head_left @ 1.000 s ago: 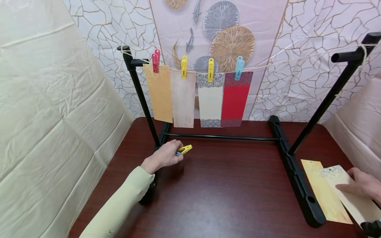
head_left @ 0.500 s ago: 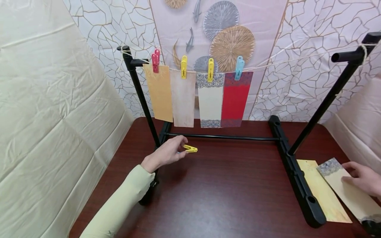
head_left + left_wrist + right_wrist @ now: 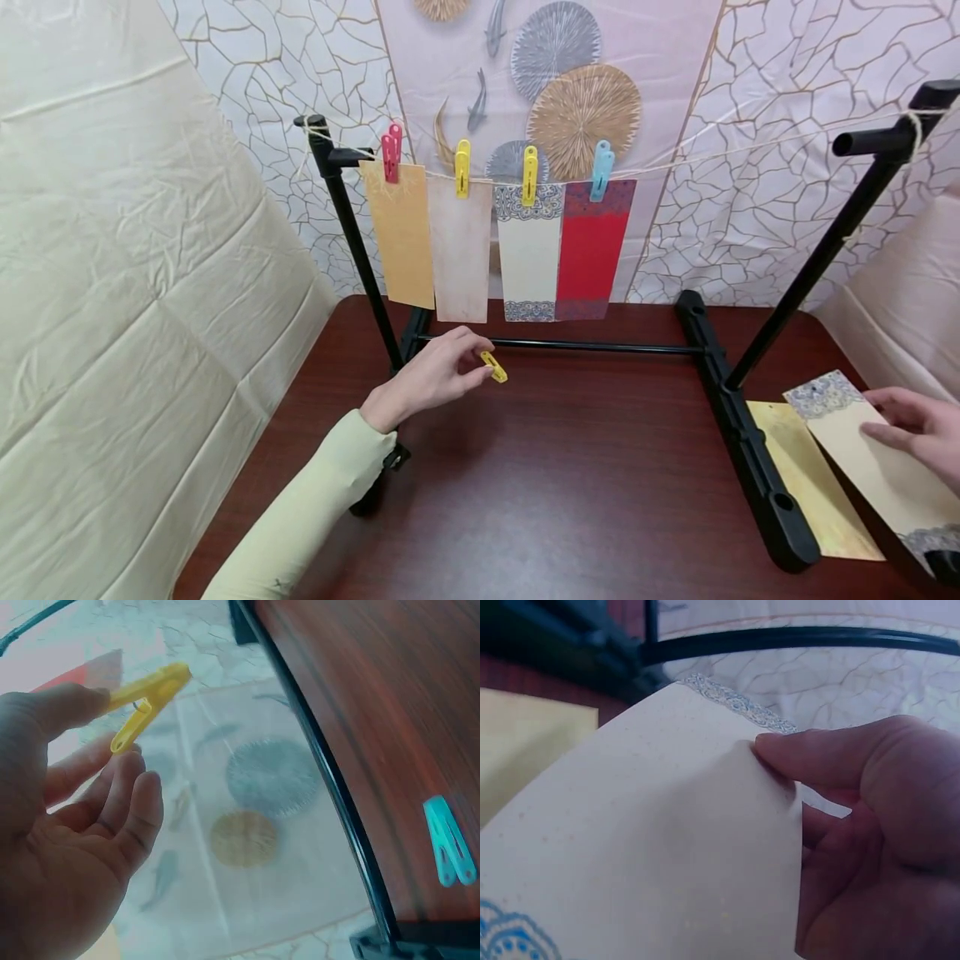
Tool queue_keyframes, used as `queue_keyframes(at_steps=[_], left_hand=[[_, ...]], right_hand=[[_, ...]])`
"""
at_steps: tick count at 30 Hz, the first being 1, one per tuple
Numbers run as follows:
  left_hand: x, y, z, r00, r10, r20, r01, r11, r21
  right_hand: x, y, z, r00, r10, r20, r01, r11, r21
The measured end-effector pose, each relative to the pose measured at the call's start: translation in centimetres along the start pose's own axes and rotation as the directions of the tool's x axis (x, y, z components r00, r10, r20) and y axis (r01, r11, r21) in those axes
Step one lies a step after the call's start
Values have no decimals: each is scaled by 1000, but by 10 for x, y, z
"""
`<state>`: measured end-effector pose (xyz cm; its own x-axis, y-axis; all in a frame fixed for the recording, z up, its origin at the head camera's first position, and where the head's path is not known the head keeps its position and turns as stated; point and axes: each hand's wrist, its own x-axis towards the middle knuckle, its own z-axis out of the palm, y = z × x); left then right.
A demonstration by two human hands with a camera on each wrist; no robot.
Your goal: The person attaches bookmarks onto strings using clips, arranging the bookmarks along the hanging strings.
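My left hand (image 3: 435,377) pinches a yellow clothespin (image 3: 493,367) between thumb and fingers above the table, short of the hanging cards. In the left wrist view the clothespin (image 3: 154,697) points away from the fingertips. At the far right, my right hand (image 3: 918,429) grips the side edge of a cream paper card (image 3: 870,450) with patterned ends, thumb on top. The card is lifted and bends slightly in the right wrist view. Beneath it a yellow paper card (image 3: 806,483) lies on the table. A teal clothespin (image 3: 448,844) rests on the table in the left wrist view.
A black rack (image 3: 757,467) stands on the dark wood table (image 3: 570,483), its crossbar (image 3: 600,345) at the back. From its string (image 3: 720,157) hang an orange card (image 3: 401,237), a pale card (image 3: 461,258), a patterned white card (image 3: 529,258) and a red card (image 3: 592,250), pinned by clothespins.
My left hand has moved a little right and up, turning the yellow clothespin in its fingers. The right hand has raised the cream card and shifted it up off the yellow card.
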<state>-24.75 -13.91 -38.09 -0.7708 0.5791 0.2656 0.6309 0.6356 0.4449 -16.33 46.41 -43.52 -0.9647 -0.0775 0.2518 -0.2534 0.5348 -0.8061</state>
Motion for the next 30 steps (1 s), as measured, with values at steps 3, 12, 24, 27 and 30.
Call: queue_keyframes(at_steps=[3,12,24,27,30], left_hand=[[2,8,-4,999,32,-2,-32,999,-13],[10,33,-19,997,63,45,-62,998,-26],[36,70,-36,989,133,65,-130,991,-39],[42,80,-41,987,147,70,-145,989,-35],[48,89,-46,985,155,69,-154,988,-26]], right_hand=[[4,-7,1,1000,-15,7,15,999,52],[13,-30,11,998,-67,19,66,997,42],[29,-70,25,998,-3,62,12,989,-148],[35,-78,30,995,19,94,2,976,-218],[40,-86,35,993,46,105,-15,959,-282]])
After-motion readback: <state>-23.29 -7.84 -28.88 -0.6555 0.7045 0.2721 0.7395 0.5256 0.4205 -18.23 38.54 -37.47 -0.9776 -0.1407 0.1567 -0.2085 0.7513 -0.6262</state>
